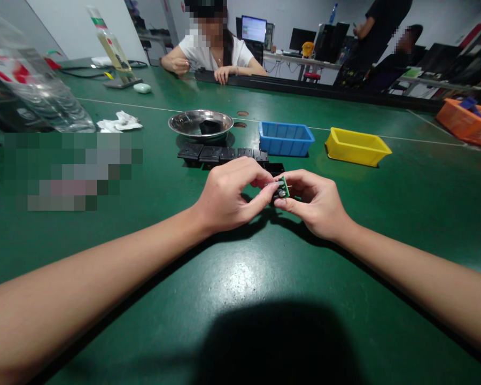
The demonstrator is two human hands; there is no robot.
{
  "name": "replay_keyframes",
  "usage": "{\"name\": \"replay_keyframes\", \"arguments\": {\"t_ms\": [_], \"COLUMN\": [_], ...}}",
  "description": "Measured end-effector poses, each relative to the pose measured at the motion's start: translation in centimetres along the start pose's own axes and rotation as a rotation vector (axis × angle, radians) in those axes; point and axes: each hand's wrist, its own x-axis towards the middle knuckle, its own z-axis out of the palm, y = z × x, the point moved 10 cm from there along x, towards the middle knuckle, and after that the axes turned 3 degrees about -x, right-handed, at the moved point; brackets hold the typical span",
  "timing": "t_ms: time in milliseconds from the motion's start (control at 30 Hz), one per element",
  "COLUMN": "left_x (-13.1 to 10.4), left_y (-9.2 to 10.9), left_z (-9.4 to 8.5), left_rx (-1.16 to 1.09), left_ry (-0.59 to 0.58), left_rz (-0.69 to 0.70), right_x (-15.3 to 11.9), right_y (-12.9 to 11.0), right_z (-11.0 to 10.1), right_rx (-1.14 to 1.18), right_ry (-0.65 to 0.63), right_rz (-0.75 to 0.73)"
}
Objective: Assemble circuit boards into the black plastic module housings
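From the small green circuit board (286, 187), I see toward ten o'clock a large clear plastic bottle (44, 88) with a red-and-white label, its print too blurred to read. Also toward ten is a tall bottle of yellowish liquid (114, 51), green and red marks on its label, equally illegible to me. Between ten and eleven sits a shiny round steel bowl (181, 126) holding a dark piece; a row of black plastic blocks (209, 155) lies nearer.

My left hand (234, 195) has thumb and fingers closed on the board's left side; my right hand (320, 206) pinches its edges. The board, raised above the green tabletop (168, 299), bears black and silvery parts, partly hidden by fingertips.

A blue plastic bin (286, 141) stands at twelve, a yellow plastic bin (356, 149) toward two, and an orange plastic basket (460, 125) farther along two.
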Motion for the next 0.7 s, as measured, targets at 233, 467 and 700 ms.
{"name": "replay_keyframes", "arguments": {"t_ms": [233, 467, 700], "left_x": [0.03, 0.09, 0.08], "left_y": [-0.53, -0.47, -0.21], "left_z": [0.04, 0.0, -0.03], "left_rx": [-0.101, -0.106, -0.083], "left_ry": [0.014, 0.016, 0.013], "left_rz": [-0.102, -0.073, -0.041], "right_x": [0.07, 0.0, -0.1], "right_y": [-0.13, -0.24, -0.38], "right_z": [0.03, -0.04, -0.09], "right_rx": [-0.013, -0.027, -0.031], "right_ry": [-0.004, -0.002, 0.002], "right_rz": [-0.002, -0.005, -0.023]}}
